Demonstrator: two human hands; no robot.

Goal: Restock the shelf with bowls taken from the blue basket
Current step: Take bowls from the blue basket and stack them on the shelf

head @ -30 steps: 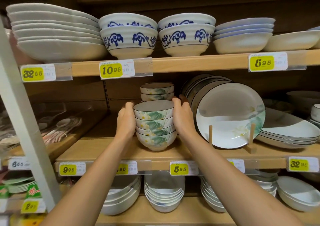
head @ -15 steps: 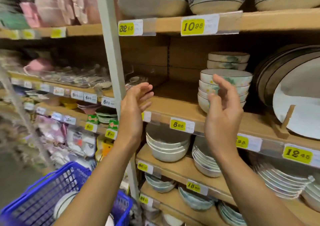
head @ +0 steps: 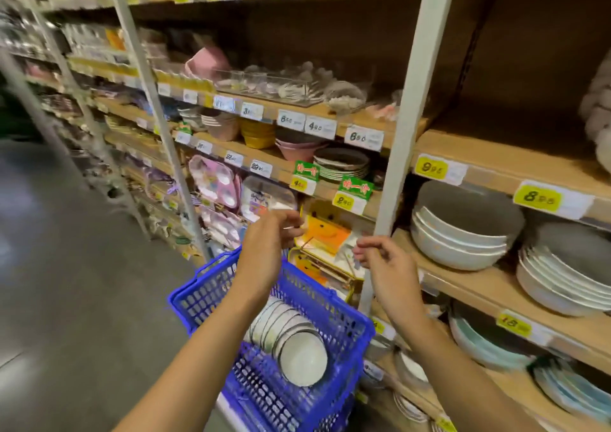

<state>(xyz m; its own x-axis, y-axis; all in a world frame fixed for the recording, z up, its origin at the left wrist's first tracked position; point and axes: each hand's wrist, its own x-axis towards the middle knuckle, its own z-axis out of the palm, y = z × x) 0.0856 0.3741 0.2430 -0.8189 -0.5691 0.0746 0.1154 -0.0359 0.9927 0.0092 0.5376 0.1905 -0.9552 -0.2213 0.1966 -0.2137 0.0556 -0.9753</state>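
The blue basket (head: 211,294) stands on the floor beside the shelving, low in the middle of the view. Inside it a row of white bowls with dark rims (head: 299,354) lies on its side. My left hand (head: 269,244) hovers above the basket's far rim, empty, fingers loosely curled. My right hand (head: 383,263) hangs in the air to the right of it, in front of the white shelf post, also empty with relaxed fingers. The wooden shelf (head: 515,157) at the upper right has bare boards; the green-patterned bowls are blurred at its right edge.
A white upright post (head: 406,124) divides the shelving. White bowls (head: 463,233) and plates (head: 562,276) fill the shelf below right. Orange packaged goods (head: 325,233) sit just behind my hands. Grey floor (head: 66,266) lies open to the left.
Both hands let go of the stacked green-patterned bowls on the shelf and came down. My view swung left and down, bringing the blue basket under my hands.
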